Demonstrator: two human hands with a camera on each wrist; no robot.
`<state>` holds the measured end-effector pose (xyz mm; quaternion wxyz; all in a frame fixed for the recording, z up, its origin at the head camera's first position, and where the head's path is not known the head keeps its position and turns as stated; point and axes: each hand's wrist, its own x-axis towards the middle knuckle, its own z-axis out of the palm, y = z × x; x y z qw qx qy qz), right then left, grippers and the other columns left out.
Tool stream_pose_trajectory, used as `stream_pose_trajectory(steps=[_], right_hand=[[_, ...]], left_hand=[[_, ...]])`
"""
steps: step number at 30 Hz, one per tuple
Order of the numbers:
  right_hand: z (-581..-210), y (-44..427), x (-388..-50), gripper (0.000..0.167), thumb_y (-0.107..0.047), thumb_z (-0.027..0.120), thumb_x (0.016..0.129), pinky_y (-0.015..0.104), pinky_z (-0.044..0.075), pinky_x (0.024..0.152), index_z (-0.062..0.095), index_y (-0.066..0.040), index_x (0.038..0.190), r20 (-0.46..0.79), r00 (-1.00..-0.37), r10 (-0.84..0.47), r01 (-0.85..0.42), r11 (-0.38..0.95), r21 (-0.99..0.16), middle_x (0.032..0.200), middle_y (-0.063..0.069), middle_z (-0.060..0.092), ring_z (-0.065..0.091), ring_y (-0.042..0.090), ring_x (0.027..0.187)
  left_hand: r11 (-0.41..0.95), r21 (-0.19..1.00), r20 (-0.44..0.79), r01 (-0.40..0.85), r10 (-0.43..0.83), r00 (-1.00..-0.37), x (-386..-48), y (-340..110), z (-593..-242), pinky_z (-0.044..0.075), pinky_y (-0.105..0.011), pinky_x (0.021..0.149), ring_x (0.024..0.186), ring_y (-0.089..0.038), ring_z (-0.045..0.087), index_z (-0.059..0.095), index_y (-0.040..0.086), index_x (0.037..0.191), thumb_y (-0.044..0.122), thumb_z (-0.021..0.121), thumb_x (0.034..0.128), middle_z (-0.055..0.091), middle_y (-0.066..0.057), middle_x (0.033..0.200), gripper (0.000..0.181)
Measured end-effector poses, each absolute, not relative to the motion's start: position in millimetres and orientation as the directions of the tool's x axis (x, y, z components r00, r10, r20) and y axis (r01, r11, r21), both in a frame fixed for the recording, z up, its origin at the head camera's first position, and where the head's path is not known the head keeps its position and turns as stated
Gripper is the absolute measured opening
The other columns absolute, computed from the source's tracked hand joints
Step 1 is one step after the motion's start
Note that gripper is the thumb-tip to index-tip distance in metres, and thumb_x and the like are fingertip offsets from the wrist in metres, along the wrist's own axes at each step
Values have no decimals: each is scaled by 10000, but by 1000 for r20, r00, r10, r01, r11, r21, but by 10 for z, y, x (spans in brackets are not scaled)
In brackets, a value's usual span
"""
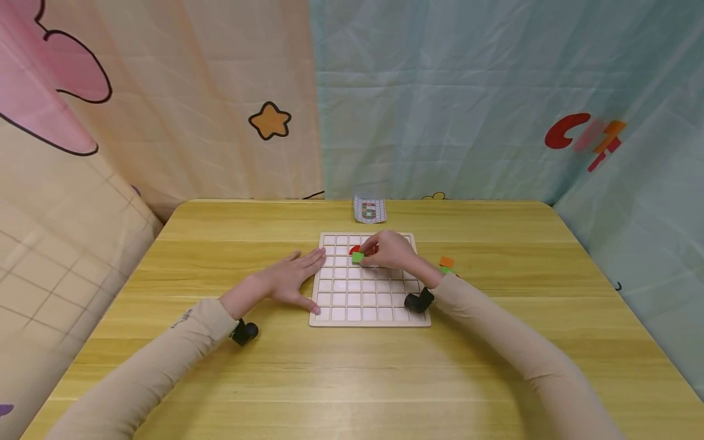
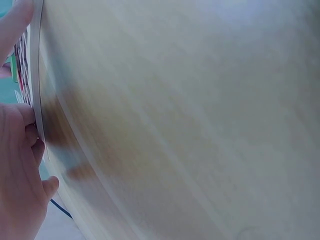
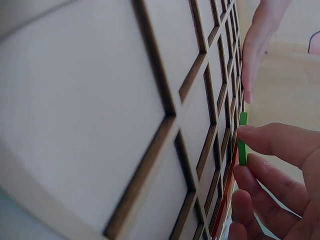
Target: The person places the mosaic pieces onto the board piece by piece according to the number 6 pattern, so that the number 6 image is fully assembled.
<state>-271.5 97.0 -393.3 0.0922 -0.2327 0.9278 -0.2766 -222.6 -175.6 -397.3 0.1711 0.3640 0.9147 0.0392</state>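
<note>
A white grid board (image 1: 361,299) with a pale wooden frame lies on the table. Between thumb and fingers, my right hand (image 1: 389,249) pinches a green square tile (image 1: 357,258) over the board's upper part; the right wrist view shows this tile (image 3: 243,139) edge-on. Red pieces (image 1: 354,250) sit in the grid just behind it, partly hidden by the hand. My left hand (image 1: 291,278) rests with spread fingers on the board's left edge, thumb near the lower left corner. In the left wrist view, the left hand (image 2: 20,160) touches the frame.
Behind the board lies a small paper card (image 1: 370,210) with a coloured grid figure. Right of the board are an orange tile (image 1: 447,261) and a green tile (image 1: 448,269), partly covered by the right forearm. Curtains (image 1: 429,110) hang behind the wooden table (image 1: 341,373).
</note>
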Motion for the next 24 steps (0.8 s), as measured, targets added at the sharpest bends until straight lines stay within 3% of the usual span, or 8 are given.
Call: stream_pose_trajectory(steps=[14,24], right_hand=[[-3962,917,-2711,243,-298,791,787,224,473,628,765,-131,962,-40,-872,-488,-400,757,-517,874,-8,752,654,88,758],[-3950,885,-2711,290,-319,778,801,242,500,686,758,-131,1021,-109,-873,-475,-355,773,-526,963,3,750,667,109,832]], left_hand=[[737,192,-294,648,673,-678,-2235,-1750,-3976,40,-523,1214,1510,-248,-11,44,42,1544,751,585,755,-46,-107,1627,1192],[737,195,-300,647,673,-676,-2239,-1748,-3973,39,-525,1213,1510,-248,-15,46,40,1544,755,580,756,-46,-108,1626,1191]])
